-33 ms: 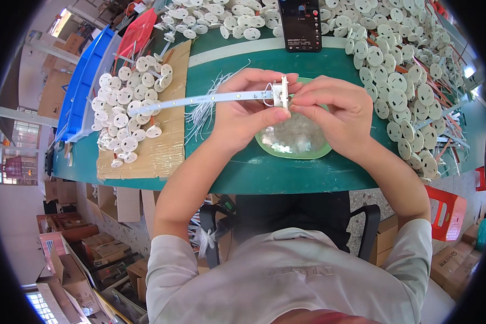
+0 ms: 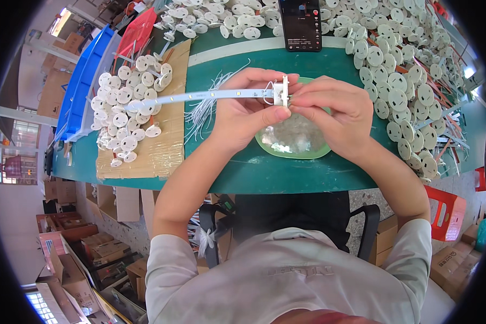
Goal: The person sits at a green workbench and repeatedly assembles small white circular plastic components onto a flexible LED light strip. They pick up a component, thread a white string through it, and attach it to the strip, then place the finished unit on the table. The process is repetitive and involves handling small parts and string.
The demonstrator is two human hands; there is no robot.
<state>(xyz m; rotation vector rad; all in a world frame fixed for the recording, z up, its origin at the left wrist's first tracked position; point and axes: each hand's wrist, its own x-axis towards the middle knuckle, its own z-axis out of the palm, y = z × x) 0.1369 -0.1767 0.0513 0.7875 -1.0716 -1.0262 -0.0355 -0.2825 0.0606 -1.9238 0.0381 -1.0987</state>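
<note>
Between thumb and fingers, my left hand (image 2: 237,110) grips a white plastic end cap (image 2: 284,93), its round disc seen edge-on. Joined to its block by thin white wires is a pale LED strip (image 2: 200,96), which reaches leftward over the pile on the cardboard. My right hand (image 2: 337,110) is closed in a pinch against the disc's right face; whatever lies between its fingertips is too small to make out. Beneath both hands sits a shallow clear bowl with a green rim (image 2: 294,157). Loose white wires (image 2: 200,116) lie left of the bowl.
White disc caps (image 2: 125,97) are heaped on a cardboard sheet (image 2: 140,162) at left. Larger heaps of caps with strips (image 2: 397,81) cover the right and back. A phone (image 2: 301,27) stands at the back. A blue tray (image 2: 83,81) and red basket (image 2: 136,33) stand far left.
The LED strip's free end has swung slightly left and up. Both hands keep nearly the same place and grip.
</note>
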